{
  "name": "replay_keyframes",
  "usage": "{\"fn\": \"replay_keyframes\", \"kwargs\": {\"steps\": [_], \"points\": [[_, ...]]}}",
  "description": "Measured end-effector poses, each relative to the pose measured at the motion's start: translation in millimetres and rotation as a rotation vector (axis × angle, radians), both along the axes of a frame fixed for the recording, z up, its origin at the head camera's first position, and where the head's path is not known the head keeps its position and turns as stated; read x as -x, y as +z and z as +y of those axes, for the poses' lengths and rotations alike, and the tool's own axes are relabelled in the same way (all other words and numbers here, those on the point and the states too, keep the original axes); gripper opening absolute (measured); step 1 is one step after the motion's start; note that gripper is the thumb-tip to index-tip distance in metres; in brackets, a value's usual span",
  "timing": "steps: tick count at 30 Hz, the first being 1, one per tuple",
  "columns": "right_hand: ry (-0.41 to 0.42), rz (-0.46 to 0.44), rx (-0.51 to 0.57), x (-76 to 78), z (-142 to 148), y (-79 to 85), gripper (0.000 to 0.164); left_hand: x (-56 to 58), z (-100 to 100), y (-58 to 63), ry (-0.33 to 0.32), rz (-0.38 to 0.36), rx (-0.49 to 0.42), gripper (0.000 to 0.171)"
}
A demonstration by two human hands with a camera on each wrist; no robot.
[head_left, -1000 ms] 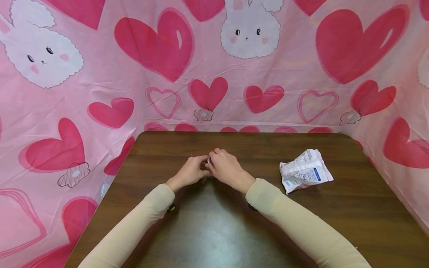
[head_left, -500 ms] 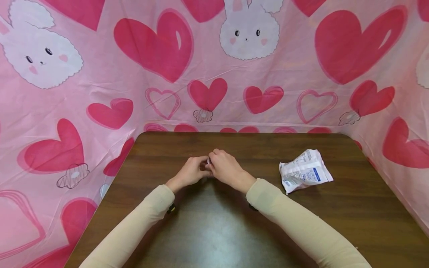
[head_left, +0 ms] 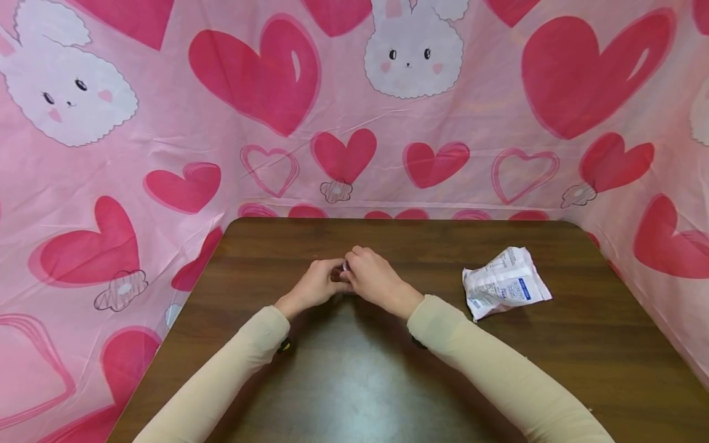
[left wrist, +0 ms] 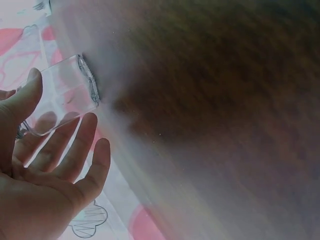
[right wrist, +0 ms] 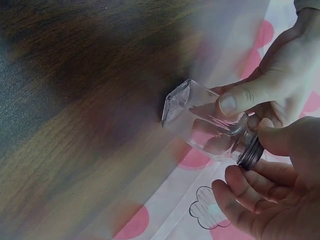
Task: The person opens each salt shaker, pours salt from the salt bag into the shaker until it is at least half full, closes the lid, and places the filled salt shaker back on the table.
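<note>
A person's left hand is clasping a clear, square-sided, see-through bottle, its grip curving round the body with the thumb on one side and fingers on the other. The right hand is pinching the dark, round, ridged cap at the bottle's neck, thumb and fingers coming together on it. The bottle is standing between the two hands, base down over a dark brown wood-grain counter; whether the base is touching, I cannot tell. Both arms are wearing pale beige sleeves. A crumpled white plastic packet with blue print is lying to the right, well apart from the hands. Pink fabric with red hearts and white rabbits is hanging around the counter.
</note>
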State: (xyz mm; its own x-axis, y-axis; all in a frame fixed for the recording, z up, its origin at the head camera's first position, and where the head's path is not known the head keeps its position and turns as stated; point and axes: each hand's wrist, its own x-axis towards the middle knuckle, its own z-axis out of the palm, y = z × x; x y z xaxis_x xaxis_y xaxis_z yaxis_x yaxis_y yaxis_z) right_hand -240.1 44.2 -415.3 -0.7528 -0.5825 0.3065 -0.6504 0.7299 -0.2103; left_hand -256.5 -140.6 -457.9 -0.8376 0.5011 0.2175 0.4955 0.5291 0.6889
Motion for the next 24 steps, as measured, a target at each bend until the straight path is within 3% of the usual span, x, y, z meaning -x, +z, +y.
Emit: {"fn": "replay_keyframes", "kwargs": {"steps": [13,20,24], "points": [[0.029,-0.048,0.025,0.7,2.1,4.0,0.014,1.1,0.0,-0.6,-0.006,0.026,0.010,0.035],[-0.052,-0.093,0.037,-1.0,1.7,1.2,0.039,1.4,-0.6,-1.3,0.033,0.085,0.066,0.028],[-0.077,-0.071,0.033,-1.4,1.5,-0.5,0.041,1.6,-0.4,-1.2,0.030,0.082,0.069,0.027]]}}
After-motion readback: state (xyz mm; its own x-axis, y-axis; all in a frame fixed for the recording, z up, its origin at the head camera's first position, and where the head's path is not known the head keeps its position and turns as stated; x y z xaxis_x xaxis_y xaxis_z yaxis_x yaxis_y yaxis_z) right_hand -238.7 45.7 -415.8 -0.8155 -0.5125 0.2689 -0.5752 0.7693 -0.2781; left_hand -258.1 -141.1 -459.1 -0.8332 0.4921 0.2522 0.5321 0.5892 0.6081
